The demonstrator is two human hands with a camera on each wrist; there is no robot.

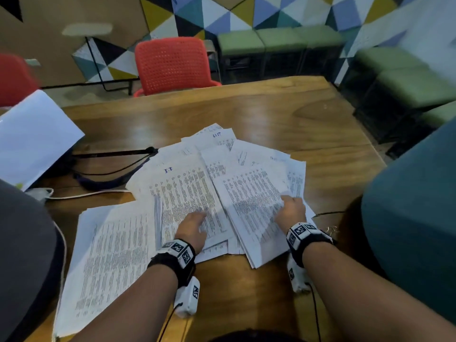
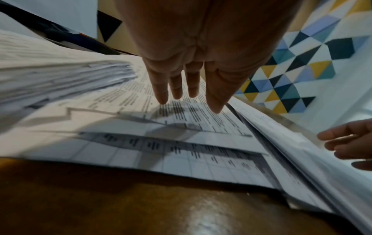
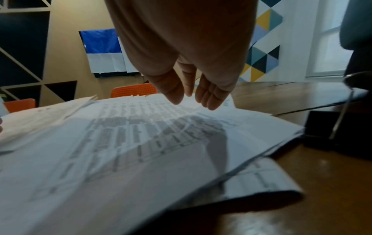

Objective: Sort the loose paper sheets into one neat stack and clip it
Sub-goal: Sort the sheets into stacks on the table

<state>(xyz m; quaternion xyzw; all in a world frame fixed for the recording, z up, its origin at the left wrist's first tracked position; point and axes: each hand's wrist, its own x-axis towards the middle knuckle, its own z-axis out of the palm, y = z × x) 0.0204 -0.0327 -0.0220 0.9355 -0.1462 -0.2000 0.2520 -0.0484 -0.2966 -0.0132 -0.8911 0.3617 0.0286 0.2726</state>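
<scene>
**Gather step in hand, nothing squared or clipped yet**

Landmark: brown wooden table (image 1: 246, 104). The loose white printed paper sheets (image 1: 222, 174) lie fanned across its middle, overlapping at mixed angles, some with handwritten blue marks near their far edges. A separate looser batch of printed sheets (image 1: 111, 250) sits toward the table's near-left edge, partly over it.

Left hand (image 1: 193, 228): fingers (image 2: 161, 89) straight and close together, tips down on the top sheet of the central pile, pressing, not gripping.

Right hand (image 1: 291, 209): on the right-side bundle of sheets (image 3: 141, 143), which lifts off the table along its near edge. From the wrist view the fingers (image 3: 209, 97) look loosely bent over the paper's far edge; whether anything is pinched underneath, cannot tell.

Judgement: still early, collecting sub-piles. Next move calls for sliding the right bundle onto the pile under the left hand, pulling in the far fanned sheets and the near-left batch, then jogging edges against the table.

Clip: small gold wire item (image 1: 330, 229) at the table's right edge, just beside the right wrist, possibly it; too blurred to confirm
</scene>
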